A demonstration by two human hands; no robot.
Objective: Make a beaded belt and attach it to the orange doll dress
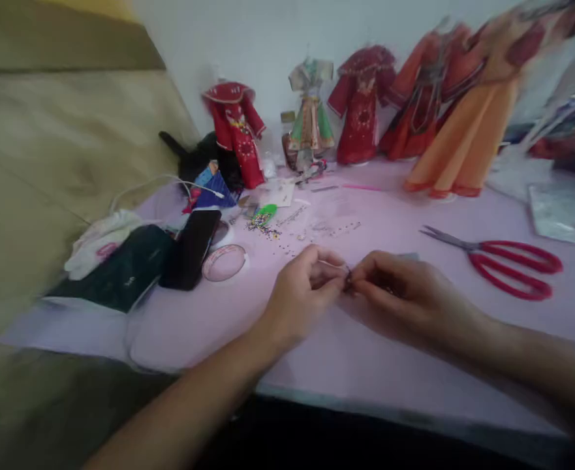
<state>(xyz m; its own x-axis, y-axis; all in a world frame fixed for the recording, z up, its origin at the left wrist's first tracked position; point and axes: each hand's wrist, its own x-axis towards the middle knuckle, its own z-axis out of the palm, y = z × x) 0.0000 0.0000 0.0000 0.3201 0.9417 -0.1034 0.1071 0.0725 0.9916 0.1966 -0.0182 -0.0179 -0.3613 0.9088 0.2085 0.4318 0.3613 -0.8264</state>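
Note:
Above the pink tabletop (326, 365), my left hand (307, 287) and my right hand (399, 284) meet at their fingertips. Both are closed in a pinch around a small dark item (348, 277), too small and blurred to name. Scissors with red handles (512, 267) lie to the right of my right hand, their blades pointing left. Left of my left hand is a roll of tape (224, 263). Small scattered beads (262, 225) lie beyond the hands, beside a green scoop-like piece (266, 212).
A black phone (192, 251) and a dark green pouch (130, 267) are at the left. Along the wall stand several small costumes, among them a red one (235, 130) and an orange one (473, 137). Clear plastic packaging (566, 212) lies at the right. A white cable (170, 177) crosses the back left.

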